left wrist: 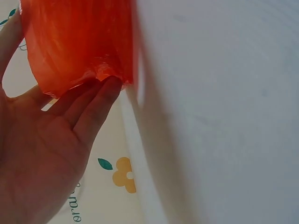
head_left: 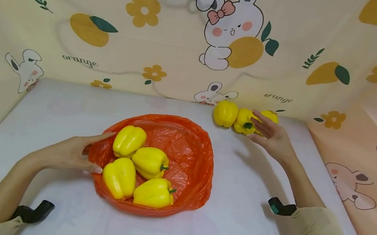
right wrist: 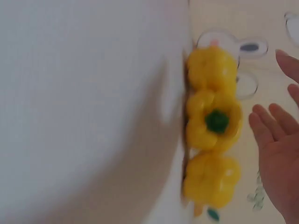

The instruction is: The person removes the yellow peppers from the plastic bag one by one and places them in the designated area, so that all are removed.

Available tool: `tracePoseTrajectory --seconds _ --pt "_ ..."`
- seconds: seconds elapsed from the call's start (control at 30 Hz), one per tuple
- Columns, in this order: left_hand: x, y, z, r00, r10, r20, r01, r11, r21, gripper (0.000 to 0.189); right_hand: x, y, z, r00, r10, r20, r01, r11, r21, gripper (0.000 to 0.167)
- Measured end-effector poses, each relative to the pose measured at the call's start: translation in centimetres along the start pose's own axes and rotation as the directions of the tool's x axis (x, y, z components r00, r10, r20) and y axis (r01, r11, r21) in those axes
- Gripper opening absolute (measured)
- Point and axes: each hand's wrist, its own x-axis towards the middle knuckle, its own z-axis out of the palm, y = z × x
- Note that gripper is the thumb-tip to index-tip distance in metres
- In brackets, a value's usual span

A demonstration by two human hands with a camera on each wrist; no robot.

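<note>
A red plastic bag [head_left: 184,162] stands with its mouth wide, and several yellow bell peppers [head_left: 149,162] lie inside toward its left and near side. My left hand [head_left: 72,152] rests against the bag's left side, thumb and fingers spread along its rim; in the left wrist view the long fingers [left wrist: 86,105] touch the bag's outside. Three more yellow bell peppers [head_left: 225,113] sit in a row at the table's back. Beside them my right hand [head_left: 272,139], its fingers spread and holding nothing, overlaps the right ones in the head view. A green stem [right wrist: 217,121] shows on the middle pepper.
The white table [head_left: 230,224] meets a printed cloth [head_left: 175,19] hung behind it and along its sides. A black wrist-worn device [head_left: 34,212] projects from the left sleeve, and another [head_left: 282,207] from the right.
</note>
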Motion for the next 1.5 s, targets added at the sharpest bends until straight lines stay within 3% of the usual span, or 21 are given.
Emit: tracePoseTrajectory --seconds 0.27,0.47,0.7,0.87,1.07,1.5 --pt "0.2 0.0 0.1 0.999 -0.014 0.032 0.014 1.000 -0.017 0.098 -0.3 -2.7 2.7 0.994 -0.067 0.089 0.061 0.995 0.073 0.070" --pt "0.1 -0.1 0.1 0.999 -0.030 0.032 0.031 0.999 -0.028 0.098 0.0 -3.4 4.1 0.981 -0.119 0.156 0.107 0.991 0.079 0.069" --pt "0.0 -0.2 0.1 0.999 -0.030 0.029 0.031 0.999 -0.030 0.098 0.2 -4.0 6.1 0.964 -0.117 0.239 0.095 0.990 0.102 0.065" --pt "-0.1 -0.1 0.1 0.999 -0.011 0.031 0.012 1.000 -0.021 0.097 0.2 -5.0 7.7 0.941 -0.130 0.313 0.094 0.987 0.128 0.066" --pt "-0.2 -0.1 -0.1 0.999 -0.035 0.035 0.036 0.999 -0.036 0.098 0.7 -5.8 10.4 0.905 -0.157 0.394 0.093 0.980 0.176 0.064" --pt "0.0 0.2 0.1 0.998 -0.046 0.034 0.046 0.999 -0.017 0.100 1.7 -7.3 15.3 0.845 -0.222 0.487 0.151 0.972 0.180 0.055"
